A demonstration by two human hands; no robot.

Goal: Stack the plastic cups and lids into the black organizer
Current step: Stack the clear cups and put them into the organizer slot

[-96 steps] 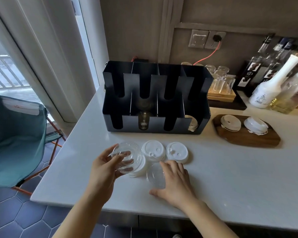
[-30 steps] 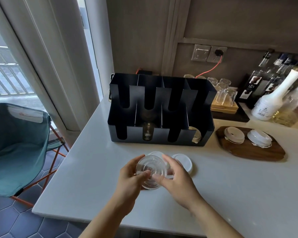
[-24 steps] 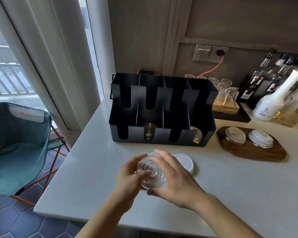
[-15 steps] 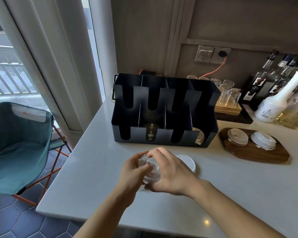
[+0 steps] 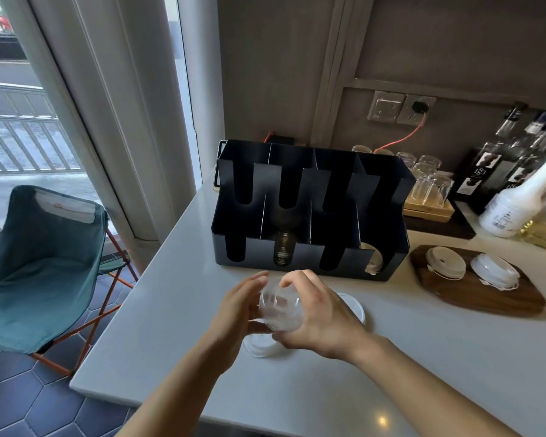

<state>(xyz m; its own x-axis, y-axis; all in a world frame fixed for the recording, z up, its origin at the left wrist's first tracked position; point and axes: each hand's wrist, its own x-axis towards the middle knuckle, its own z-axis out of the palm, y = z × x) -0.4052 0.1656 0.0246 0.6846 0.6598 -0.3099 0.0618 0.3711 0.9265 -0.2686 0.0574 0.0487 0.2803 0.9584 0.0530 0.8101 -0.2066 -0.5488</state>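
Both hands hold a small stack of clear plastic lids (image 5: 279, 310) just above the white counter. My left hand (image 5: 234, 313) grips its left side and my right hand (image 5: 320, 313) wraps over its top and right side. Under the hands a white lid (image 5: 260, 343) lies flat, and another white lid (image 5: 353, 307) shows to the right of my right hand. The black organizer (image 5: 309, 209) stands behind them with slotted compartments; a small dark bottle (image 5: 282, 250) shows in one front slot and a pale lid (image 5: 372, 263) in the rightmost.
A wooden board (image 5: 486, 298) with two white lids (image 5: 445, 263) lies right of the organizer. Glasses (image 5: 429, 181) on a tray and several bottles (image 5: 514, 197) stand at the back right. A teal folding chair (image 5: 41, 263) sits beyond the counter's left edge.
Both hands gathered clear lids from the counter and brought them together into one stack. My right hand has moved over the top of the stack, and it is raised slightly.
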